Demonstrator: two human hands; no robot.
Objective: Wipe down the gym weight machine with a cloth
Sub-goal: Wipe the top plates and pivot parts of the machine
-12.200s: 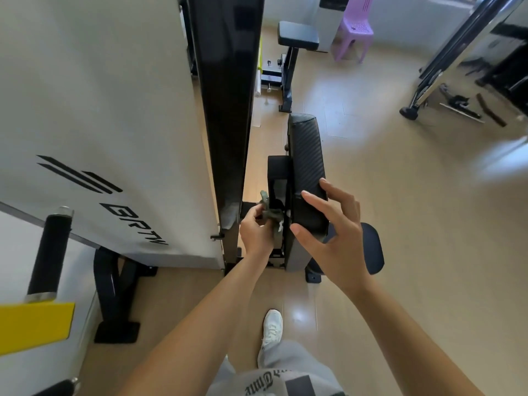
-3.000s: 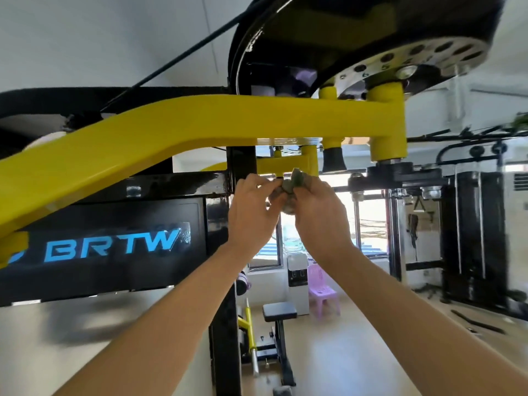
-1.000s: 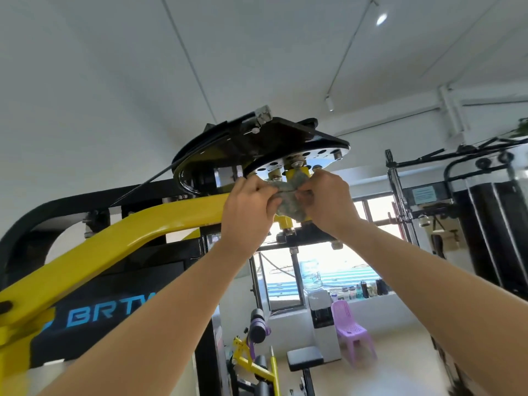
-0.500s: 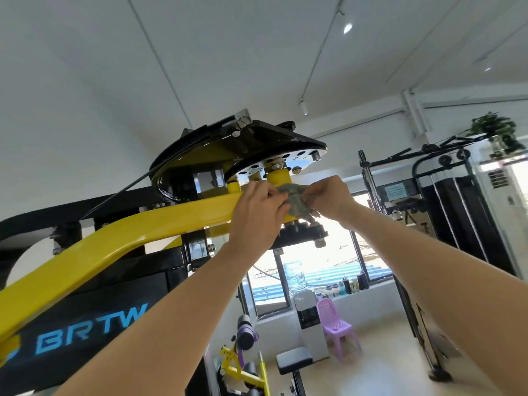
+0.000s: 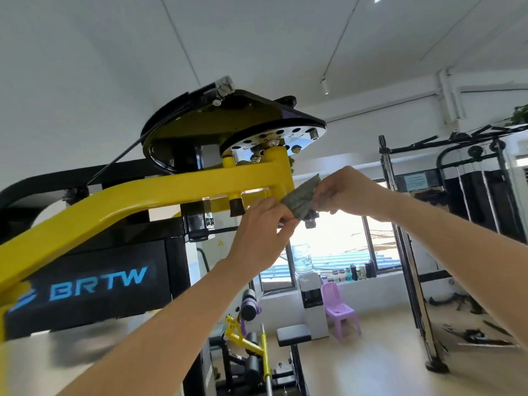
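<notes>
Fingers [image 5: 275, 211] of the left hand [image 5: 257, 235] are curled, pinching the lower left end of a grey-green cloth [image 5: 300, 201] against the thumb. The right hand [image 5: 353, 190] reaches in from the right, its fingertips [image 5: 324, 195] bunched together and pinching the cloth's upper right end. The cloth is drawn out between the two hands, just right of the frame's centre. It lies against the lower right edge of the short upright post that ends the machine's [image 5: 171, 230] yellow arm [image 5: 137, 198]. Whether it wraps behind the post cannot be told. A dark bolt [image 5: 311, 222] shows just below the cloth.

Both forearms rise from the bottom of the frame, the view tilted up toward a white ceiling. The yellow arm runs from the lower left edge up to the centre. Above its post sits a shiny round disc [image 5: 294, 137] ringed with holes, under a black curved plate. A thin cable [image 5: 123, 157] slants down to the left from that plate. At lower left, a black panel [image 5: 94, 281] reads BRTW in blue letters.

Behind, in the lower middle, stand a black bench [image 5: 294, 332], a white water dispenser [image 5: 313, 304] and a purple chair [image 5: 340, 308] beneath a bright window [image 5: 337, 241]. A black cable rack [image 5: 471, 195] fills the right side.
</notes>
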